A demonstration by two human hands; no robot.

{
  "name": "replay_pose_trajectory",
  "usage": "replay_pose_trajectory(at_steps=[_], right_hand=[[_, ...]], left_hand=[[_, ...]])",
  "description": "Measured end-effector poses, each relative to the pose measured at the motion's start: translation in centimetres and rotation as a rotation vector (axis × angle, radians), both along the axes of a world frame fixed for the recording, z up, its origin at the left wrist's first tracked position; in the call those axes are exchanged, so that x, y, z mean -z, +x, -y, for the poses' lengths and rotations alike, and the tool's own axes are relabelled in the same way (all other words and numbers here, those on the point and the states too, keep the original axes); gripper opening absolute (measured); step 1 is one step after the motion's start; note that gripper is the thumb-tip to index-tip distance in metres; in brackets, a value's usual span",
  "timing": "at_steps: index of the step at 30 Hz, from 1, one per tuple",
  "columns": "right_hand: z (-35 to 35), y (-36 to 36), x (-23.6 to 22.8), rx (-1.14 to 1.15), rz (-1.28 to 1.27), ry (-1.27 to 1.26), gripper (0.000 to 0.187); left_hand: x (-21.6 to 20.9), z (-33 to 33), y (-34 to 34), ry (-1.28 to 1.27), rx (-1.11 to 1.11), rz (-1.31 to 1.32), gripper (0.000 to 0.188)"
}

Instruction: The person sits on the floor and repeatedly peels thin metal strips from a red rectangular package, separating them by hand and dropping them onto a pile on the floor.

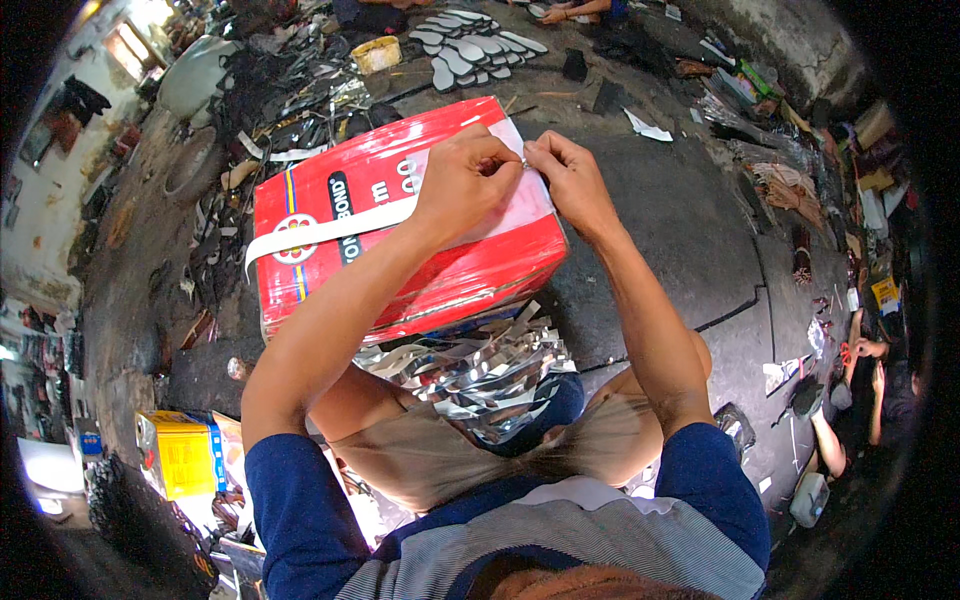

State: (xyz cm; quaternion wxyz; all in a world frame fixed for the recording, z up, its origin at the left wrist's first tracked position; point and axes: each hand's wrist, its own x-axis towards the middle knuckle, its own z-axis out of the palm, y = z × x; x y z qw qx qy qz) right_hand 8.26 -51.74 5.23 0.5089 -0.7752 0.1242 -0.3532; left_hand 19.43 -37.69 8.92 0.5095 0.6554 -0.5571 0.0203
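Note:
A large red carton (pixel 500 262) wrapped in shiny clear film stands in front of me, above my knees. My left hand (pixel 468 182) is closed in a pinch over its right part. Against those fingertips, at the carton's right edge, my right hand (pixel 572 182) pinches too. Something tiny and pale shows where the fingertips meet, too small to name. A long white strip (pixel 365 220) lies across the carton, hangs over its left edge and passes out of sight at my left wrist. Under the hands, the carton's right end has a pale pinkish patch (pixel 525 205).
Silvery-white cut strips (pixel 480 375) are heaped in my lap below the carton. Grey sole-shaped pieces (pixel 470 45) lie on the floor beyond, beside a yellow tub (pixel 377 55). A yellow box (pixel 185 455) stands at lower left. Other people's arms (pixel 828 440) show at the right edge.

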Motion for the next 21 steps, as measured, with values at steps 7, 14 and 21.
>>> replay_pose_trajectory(at_steps=[7, 14, 21], right_hand=[[-1.3, -0.9, 0.4, -0.193, 0.023, 0.981, 0.03], [-0.5, -0.6, -1.7, -0.149, -0.166, 0.818, 0.047], [0.5, 3.6, -4.4, 0.284, -0.367, -0.334, 0.045]], left_hand=[[-0.2, 0.4, -0.4, -0.028, 0.018, 0.008, 0.01], [-0.3, 0.5, -0.7, 0.0, 0.02, -0.084, 0.01], [-0.2, 0.5, -0.2, -0.004, 0.0, -0.028, 0.009]])
